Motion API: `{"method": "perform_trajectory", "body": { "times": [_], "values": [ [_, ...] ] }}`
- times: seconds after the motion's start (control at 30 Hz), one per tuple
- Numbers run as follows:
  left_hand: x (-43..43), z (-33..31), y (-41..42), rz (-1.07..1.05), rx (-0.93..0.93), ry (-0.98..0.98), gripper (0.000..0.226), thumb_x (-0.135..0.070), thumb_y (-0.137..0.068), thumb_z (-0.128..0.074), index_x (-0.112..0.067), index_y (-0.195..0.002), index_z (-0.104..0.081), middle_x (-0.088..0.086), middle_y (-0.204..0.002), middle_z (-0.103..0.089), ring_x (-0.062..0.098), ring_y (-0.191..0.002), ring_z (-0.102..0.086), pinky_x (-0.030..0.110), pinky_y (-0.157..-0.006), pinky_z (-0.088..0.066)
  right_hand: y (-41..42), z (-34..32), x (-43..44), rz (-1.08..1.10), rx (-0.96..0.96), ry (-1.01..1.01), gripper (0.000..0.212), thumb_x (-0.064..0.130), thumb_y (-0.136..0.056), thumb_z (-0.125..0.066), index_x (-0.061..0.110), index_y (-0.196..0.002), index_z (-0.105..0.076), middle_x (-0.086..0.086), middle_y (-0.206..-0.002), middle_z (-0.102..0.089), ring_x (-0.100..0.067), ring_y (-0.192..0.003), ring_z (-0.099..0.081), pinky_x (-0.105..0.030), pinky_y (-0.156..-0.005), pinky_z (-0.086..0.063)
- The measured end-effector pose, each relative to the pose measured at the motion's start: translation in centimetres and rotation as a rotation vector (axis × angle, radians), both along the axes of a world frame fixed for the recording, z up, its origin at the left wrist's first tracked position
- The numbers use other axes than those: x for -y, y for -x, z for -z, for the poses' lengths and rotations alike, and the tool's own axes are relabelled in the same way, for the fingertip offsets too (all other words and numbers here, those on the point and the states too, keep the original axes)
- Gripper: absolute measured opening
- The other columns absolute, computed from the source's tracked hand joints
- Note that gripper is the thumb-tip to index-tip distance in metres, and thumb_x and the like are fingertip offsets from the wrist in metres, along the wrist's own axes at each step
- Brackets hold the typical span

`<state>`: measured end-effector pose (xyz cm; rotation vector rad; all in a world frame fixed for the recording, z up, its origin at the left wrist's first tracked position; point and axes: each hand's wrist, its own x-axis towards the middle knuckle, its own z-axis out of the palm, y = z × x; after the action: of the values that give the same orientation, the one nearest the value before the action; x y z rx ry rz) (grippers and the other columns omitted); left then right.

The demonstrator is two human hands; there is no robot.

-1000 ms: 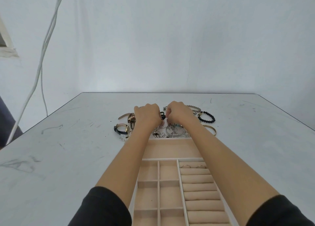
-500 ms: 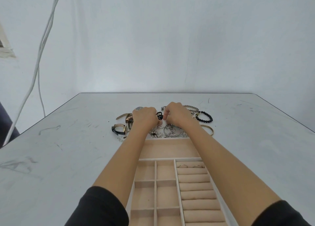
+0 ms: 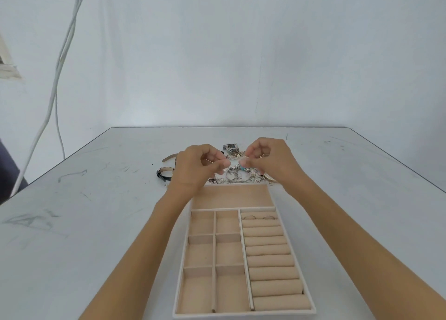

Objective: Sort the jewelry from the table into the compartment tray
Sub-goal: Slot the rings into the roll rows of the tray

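A beige compartment tray [image 3: 241,315] lies lengthwise between the person's forearms, its six small square compartments below the left forearm and its ring rolls [image 3: 270,262] below the right. Two rings [image 3: 249,217] already sit in the farthest roll. Just short of the hands, a wide compartment [image 3: 231,198] spans the tray's far end with nothing in it.

Above that far end, the left hand [image 3: 198,170] and the right hand [image 3: 272,163] hover level with each other and a little apart. Each has its fingers curled, thumb against forefinger. Together they pinch a thin gold strand [image 3: 209,160]. Its left tip pokes out past the left fingers; the stretch between the hands is too fine to trace, and whether it is a chain or a wire cannot be told.

The strand appears to run crosswise, from one hand to the other, parallel to the wide compartment below it. Neither hand is nearer to the tray. Lowering it toward the body looks like the shortest way in, judging from this position.

Beyond and partly beneath the hands, the rest of the jewelry pile [image 3: 237,176] lies on the grey table [image 3: 96,211], touching the tray's far wall. A black-strapped watch [image 3: 164,173] lies just left of the left hand.
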<state>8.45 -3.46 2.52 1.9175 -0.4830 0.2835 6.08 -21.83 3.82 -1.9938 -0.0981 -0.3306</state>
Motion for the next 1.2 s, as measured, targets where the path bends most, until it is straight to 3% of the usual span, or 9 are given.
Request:
{"method": "perform_trajectory", "body": {
  "times": [0.13,0.27,0.43,0.6,0.8,0.93,1.07,1.2],
  "values": [
    [0.5,-0.1,3.1,0.119,-0.018,0.064,0.008,-0.012,-0.076,-0.078,-0.01,-0.078,-0.07,-0.003,-0.062,-0.067,0.007,-0.054,-0.063,0.019,-0.054,-0.049,4.0,0.3,0.6,-0.026,0.01,-0.073,0.016,0.013,-0.068,-0.084,0.011,-0.075,-0.07,-0.008,-0.068,-0.063,-0.007,-0.043,-0.046,-0.015,-0.046,-0.038],
    [0.8,0.4,5.0,0.2,-0.004,0.005,0.007,-0.014,-0.074,-0.079,-0.014,-0.077,-0.073,-0.006,-0.062,-0.068,0.007,-0.053,-0.062,0.011,-0.055,-0.044,7.0,0.7,1.3,-0.013,0.005,-0.012,0.015,0.017,-0.066,-0.086,0.015,-0.072,-0.072,0.0,-0.066,-0.067,-0.007,-0.043,-0.044,-0.013,-0.047,-0.038],
    [0.7,0.8,6.0,0.249,-0.045,-0.025,0.007,-0.013,-0.076,-0.077,-0.01,-0.082,-0.075,0.003,-0.061,-0.069,0.007,-0.056,-0.062,0.01,-0.052,-0.041,9.5,1.5,1.9,-0.029,-0.014,0.08,0.012,0.019,-0.066,-0.085,0.021,-0.068,-0.074,0.004,-0.066,-0.068,-0.012,-0.052,-0.043,-0.01,-0.048,-0.032],
    [0.6,0.9,6.2,0.273,-0.067,-0.024,0.01,-0.005,-0.08,-0.073,-0.004,-0.09,-0.074,0.008,-0.07,-0.072,0.013,-0.064,-0.068,0.02,-0.063,-0.054,10.3,1.6,2.0,-0.028,-0.034,0.131,0.011,0.019,-0.066,-0.085,0.022,-0.068,-0.074,0.013,-0.06,-0.066,-0.016,-0.059,-0.045,-0.011,-0.049,-0.034],
    [0.5,0.9,6.3,0.252,-0.06,-0.069,0.011,-0.007,-0.081,-0.073,-0.007,-0.091,-0.074,0.012,-0.074,-0.073,0.019,-0.069,-0.07,0.021,-0.063,-0.054,10.4,1.6,1.9,-0.061,-0.051,0.209,0.019,0.017,-0.065,-0.085,0.029,-0.061,-0.072,0.019,-0.058,-0.062,-0.013,-0.061,-0.041,-0.01,-0.051,-0.032],
    [0.4,1.1,5.9,0.22,-0.005,-0.117,0.01,-0.013,-0.079,-0.076,-0.016,-0.088,-0.076,0.001,-0.075,-0.074,0.022,-0.074,-0.068,0.027,-0.072,-0.053,10.4,1.6,2.0,-0.064,-0.069,0.219,0.023,0.017,-0.063,-0.086,0.034,-0.057,-0.072,0.011,-0.065,-0.066,-0.011,-0.062,-0.04,-0.014,-0.056,-0.034],
    [0.3,1.2,5.9,0.229,-0.027,-0.087,0.01,-0.01,-0.079,-0.075,-0.014,-0.088,-0.076,0.004,-0.073,-0.073,0.013,-0.068,-0.067,0.025,-0.068,-0.053,10.4,1.6,2.1,-0.071,-0.08,0.229,0.02,0.017,-0.064,-0.086,0.031,-0.058,-0.073,0.005,-0.072,-0.069,-0.01,-0.062,-0.039,-0.02,-0.061,-0.035],
    [0.2,1.1,5.9,0.248,-0.022,-0.081,0.01,-0.008,-0.079,-0.075,-0.011,-0.089,-0.076,0.004,-0.074,-0.074,0.01,-0.067,-0.067,0.02,-0.067,-0.053,10.5,1.7,2.2,-0.099,-0.082,0.248,0.018,0.018,-0.069,-0.083,0.031,-0.062,-0.073,0.008,-0.073,-0.069,-0.011,-0.06,-0.039,-0.014,-0.057,-0.035]
  ]
}}
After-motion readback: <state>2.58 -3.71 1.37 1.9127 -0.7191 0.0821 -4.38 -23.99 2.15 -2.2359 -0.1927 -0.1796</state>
